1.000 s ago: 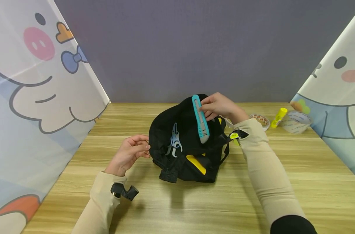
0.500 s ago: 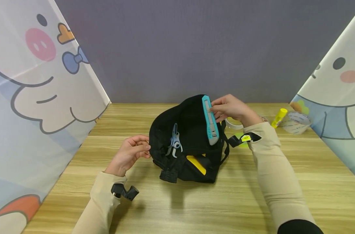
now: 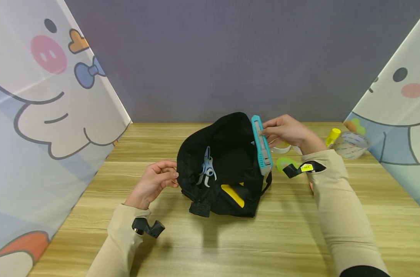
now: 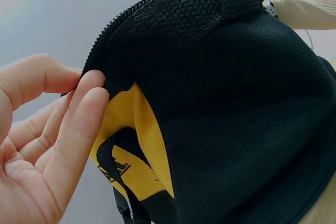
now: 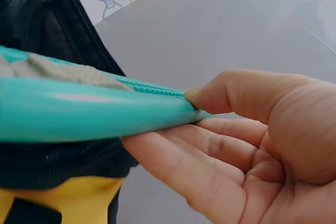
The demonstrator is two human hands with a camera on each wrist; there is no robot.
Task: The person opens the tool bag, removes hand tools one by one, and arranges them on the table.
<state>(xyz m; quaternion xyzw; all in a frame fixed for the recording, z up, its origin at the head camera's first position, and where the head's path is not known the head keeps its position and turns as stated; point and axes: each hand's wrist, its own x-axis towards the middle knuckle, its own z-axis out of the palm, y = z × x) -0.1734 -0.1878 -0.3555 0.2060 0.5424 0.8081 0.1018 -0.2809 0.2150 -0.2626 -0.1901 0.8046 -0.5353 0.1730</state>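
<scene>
A black bag (image 3: 227, 207) with yellow parts lies with its mouth open at the middle of the table. My left hand (image 3: 154, 181) pinches the zippered rim at the bag's left side; the left wrist view shows the fingers (image 4: 86, 103) and thumb on that edge. In my right hand (image 3: 287, 132) is a teal utility knife (image 3: 261, 144), pinched between thumb and fingers at the bag's right rim. The same knife (image 5: 94, 108) crosses the right wrist view in front of the bag. Inside the bag lies a light-blue and white plier-like tool (image 3: 207, 169).
To the right, partly behind my right arm, are a white tape roll (image 3: 282, 150), a light-green round thing (image 3: 282, 163) and a yellow glue stick (image 3: 332, 136). A wide clear tape roll (image 3: 351, 146) sits at the far right. Printed panels and a grey wall surround the table.
My right hand has moved right with the utility knife, from over the bag's opening to its right rim. The left hand stays on the left rim, and the bag has hardly moved.
</scene>
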